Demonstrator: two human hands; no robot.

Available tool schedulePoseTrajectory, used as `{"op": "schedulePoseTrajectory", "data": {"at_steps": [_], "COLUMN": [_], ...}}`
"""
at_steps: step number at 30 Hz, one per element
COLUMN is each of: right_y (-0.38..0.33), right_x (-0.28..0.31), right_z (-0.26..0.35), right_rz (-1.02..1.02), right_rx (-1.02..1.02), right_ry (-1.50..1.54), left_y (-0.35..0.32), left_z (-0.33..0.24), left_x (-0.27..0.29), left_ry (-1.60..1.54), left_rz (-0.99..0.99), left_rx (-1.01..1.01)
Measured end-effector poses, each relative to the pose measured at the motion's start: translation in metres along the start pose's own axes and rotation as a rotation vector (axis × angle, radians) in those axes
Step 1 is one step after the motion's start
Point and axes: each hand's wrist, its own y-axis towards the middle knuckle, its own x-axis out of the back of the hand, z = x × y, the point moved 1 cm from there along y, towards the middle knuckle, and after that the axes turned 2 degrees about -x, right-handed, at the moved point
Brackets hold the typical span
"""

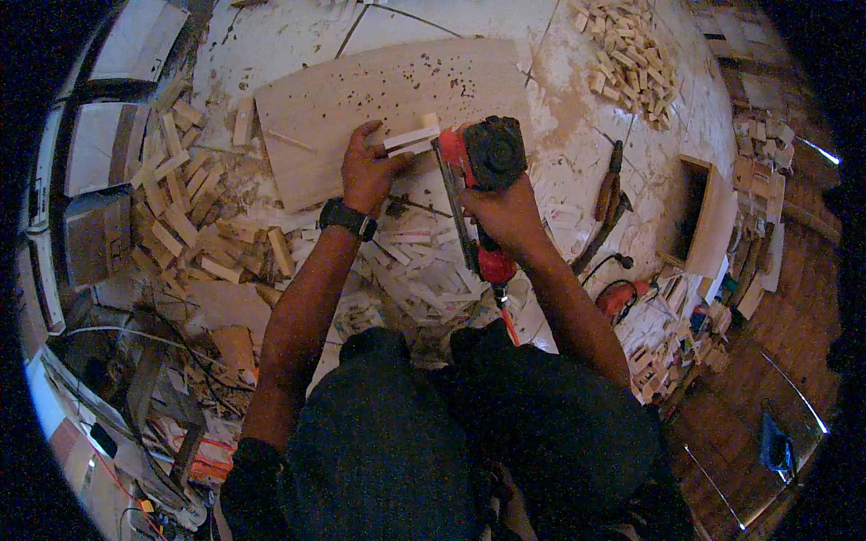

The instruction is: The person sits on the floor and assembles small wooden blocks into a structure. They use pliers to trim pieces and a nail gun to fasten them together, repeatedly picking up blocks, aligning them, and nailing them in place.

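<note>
My left hand (pixel 366 173), with a dark watch on its wrist, pinches pale wooden strips (pixel 410 142) between thumb and fingers. The strips lie close together and reach to the nose of a red and black air nailer (pixel 492 155). My right hand (pixel 507 215) is wrapped round the nailer's handle, and an orange-red air hose (pixel 511 326) runs from its lower end toward me. Under the strips and the nailer's nose lies a flat wooden board (pixel 316 167), with many small dark bits scattered over its far part. The exact contact between nose and strips is too dark to tell.
A heap of small wood blocks (pixel 631 63) lies at the far right, another pile (pixel 194 216) at the left. Pale offcuts (pixel 388 270) cover the floor near my knees. To the right are a hammer-like tool (pixel 610 185), an open wooden box (pixel 708 216) and a red corded tool (pixel 619 298).
</note>
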Motion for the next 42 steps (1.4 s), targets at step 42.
{"op": "schedulePoseTrajectory", "data": {"at_steps": [42], "right_y": [-0.045], "right_x": [0.090], "right_z": [-0.074], "right_rz": [-0.370], "right_rx": [-0.284], "right_ry": [0.364], "left_y": [0.090], "left_z": [-0.011], "left_x": [0.226], "left_ry": [1.312], "left_rz": [-0.321], "left_rx": [-0.332]}}
